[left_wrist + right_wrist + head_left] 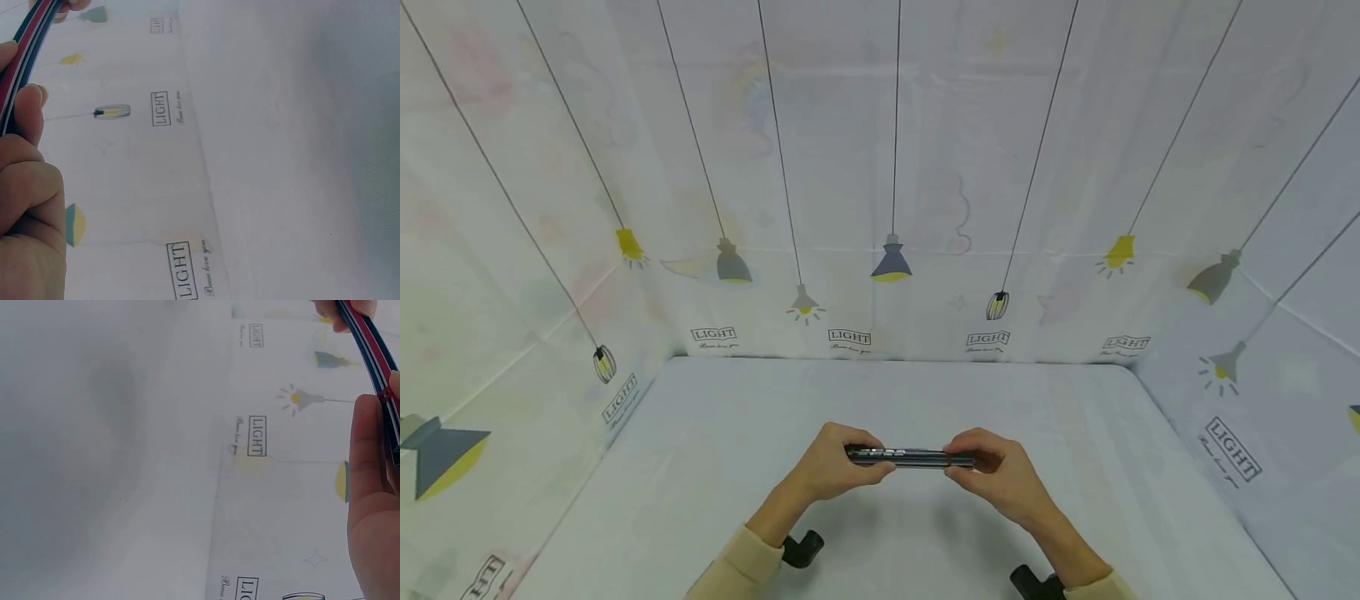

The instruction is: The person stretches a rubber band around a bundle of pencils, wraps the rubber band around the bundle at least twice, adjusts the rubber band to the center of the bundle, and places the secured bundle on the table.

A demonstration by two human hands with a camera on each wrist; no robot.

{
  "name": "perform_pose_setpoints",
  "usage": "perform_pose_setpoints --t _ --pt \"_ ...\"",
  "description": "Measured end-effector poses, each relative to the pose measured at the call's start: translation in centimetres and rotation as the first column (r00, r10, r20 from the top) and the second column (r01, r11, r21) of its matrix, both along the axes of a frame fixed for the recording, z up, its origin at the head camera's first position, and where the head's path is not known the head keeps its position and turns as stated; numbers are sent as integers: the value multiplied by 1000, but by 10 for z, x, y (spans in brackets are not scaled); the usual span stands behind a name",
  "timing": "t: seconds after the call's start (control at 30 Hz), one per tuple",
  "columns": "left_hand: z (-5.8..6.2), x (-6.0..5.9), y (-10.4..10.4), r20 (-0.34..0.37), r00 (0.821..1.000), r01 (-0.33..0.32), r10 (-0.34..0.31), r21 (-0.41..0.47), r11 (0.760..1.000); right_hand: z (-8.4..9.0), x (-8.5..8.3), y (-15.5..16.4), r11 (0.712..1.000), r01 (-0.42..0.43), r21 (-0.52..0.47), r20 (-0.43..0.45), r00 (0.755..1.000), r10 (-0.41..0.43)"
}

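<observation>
Both hands hold a slim bundle of pencil-like sticks (917, 457) level above the white table, one hand at each end. From the front the bundle looks dark, with silvery print toward its left end; the wrist views show navy, red and pale lengths side by side. My left hand (842, 462) pinches the left end between thumb and fingers. At the other end my right hand (996, 475) pinches it the same way, beside a thin red band (385, 394) wrapped round the bundle. The exact kind of stick I cannot tell.
A white-covered table (760, 400) spreads under the hands. Behind and at both sides hangs a pale cloth (940, 167) printed with lamps and the word LIGHT. Black wrist mounts (803, 549) stick out below the sleeves (737, 567).
</observation>
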State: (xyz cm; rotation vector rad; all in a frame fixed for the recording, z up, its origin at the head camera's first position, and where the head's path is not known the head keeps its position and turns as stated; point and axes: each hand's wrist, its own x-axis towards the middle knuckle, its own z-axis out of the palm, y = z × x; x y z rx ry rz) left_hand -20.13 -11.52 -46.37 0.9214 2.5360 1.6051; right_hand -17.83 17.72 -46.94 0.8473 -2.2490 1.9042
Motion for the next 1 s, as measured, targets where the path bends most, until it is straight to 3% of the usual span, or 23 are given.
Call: perform_pose_setpoints --t 0.63,1.0 --pt "3 2 7 36 999 29 -27 -29 999 6 4 -13 991 55 125 33 998 -60" --pt "2 3 4 37 999 17 -16 -28 999 8 3 5 999 -34 19 14 999 33"
